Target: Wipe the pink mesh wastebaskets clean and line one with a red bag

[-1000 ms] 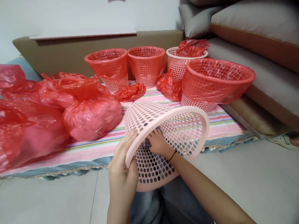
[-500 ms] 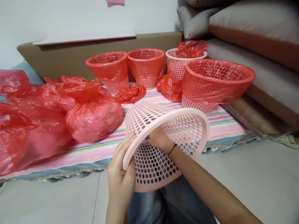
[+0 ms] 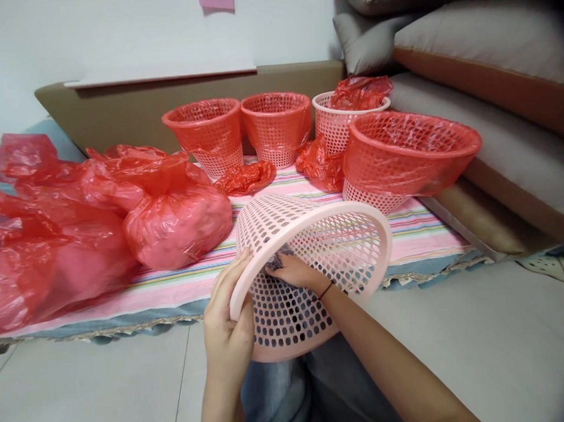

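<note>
A pink perforated plastic basket [image 3: 295,323] lies tilted on its side over my knees, its wide mouth facing me. My left hand [image 3: 231,314] grips the left part of its rim, thumb inside and fingers outside. Inside the basket, my right hand [image 3: 292,270] is closed on a dark greyish cloth [image 3: 280,256], held against the inner wall. Only part of the cloth shows past the fingers. A thin dark band circles my right wrist.
Red-bag-lined baskets [image 3: 277,120] stand at the back and right. Another pink basket [image 3: 325,124] has a crumpled red bag on top. Stuffed red bags [image 3: 178,223] lie left on the striped cloth [image 3: 173,293]. Grey cushions [image 3: 486,49] are stacked at right.
My right hand has shifted a little to the left and toward the basket's mouth, so more of the dark cloth shows. The left hand keeps its hold; the basket barely moved.
</note>
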Tool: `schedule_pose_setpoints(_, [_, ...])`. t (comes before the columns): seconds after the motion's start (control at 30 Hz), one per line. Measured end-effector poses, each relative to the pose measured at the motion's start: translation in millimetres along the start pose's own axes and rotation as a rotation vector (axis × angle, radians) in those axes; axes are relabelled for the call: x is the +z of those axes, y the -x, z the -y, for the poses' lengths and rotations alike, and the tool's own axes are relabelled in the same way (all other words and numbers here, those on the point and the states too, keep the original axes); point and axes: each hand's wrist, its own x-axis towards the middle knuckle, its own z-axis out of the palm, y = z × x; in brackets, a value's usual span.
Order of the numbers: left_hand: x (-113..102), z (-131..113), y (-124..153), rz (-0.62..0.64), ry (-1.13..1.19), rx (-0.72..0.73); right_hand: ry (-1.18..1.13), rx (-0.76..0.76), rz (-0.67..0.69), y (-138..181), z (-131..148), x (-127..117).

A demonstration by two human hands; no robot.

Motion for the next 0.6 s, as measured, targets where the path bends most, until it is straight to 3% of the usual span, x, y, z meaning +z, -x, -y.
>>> schedule_pose_setpoints(0.13, [-2,2,2,-0.022,-0.006,-0.006,-0.296,-0.049,0.124,41,7,-8])
schedule_pose_setpoints(0.33, [0,0,3,-0.033,-0.003,-0.002,-0.84,0.08,0.312,123,24,-28])
schedule_pose_setpoints(0.6, [-1,-2,3,-0.036,-0.009,-0.013,-1.092,0.172,0.334,181,47,-46])
